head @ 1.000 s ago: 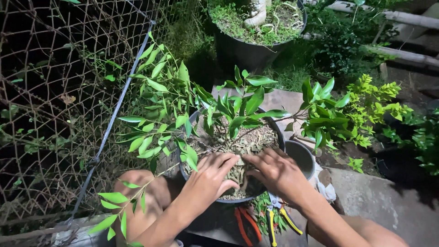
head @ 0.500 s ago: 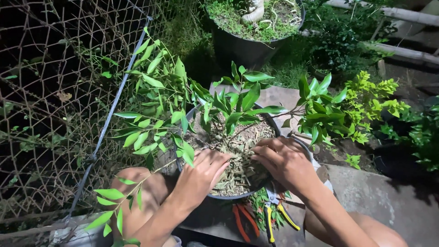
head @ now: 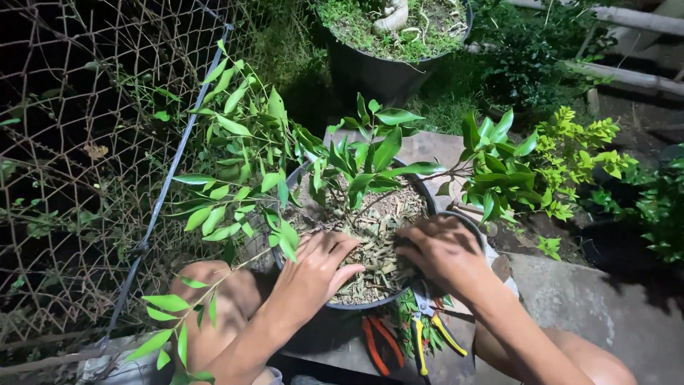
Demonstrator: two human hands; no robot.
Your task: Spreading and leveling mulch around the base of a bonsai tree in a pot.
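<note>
Left hand (head: 313, 274) and right hand (head: 445, 253) pressed on dry leaf litter (head: 374, 249) in black pot (head: 427, 196), fingers loosely spread, holding nothing; pruners (head: 427, 331) just near.

I had one view only, from the head-worn camera. It looked steeply down and slightly forward from above the wearer's knees, at close range. The black pot (head: 420, 196) sat near frame centre, the left hand (head: 313, 269) and right hand (head: 443, 251) just below it. The wire fence (head: 85, 142) filled the left side, a larger pot (head: 385, 71) the top edge.
</note>
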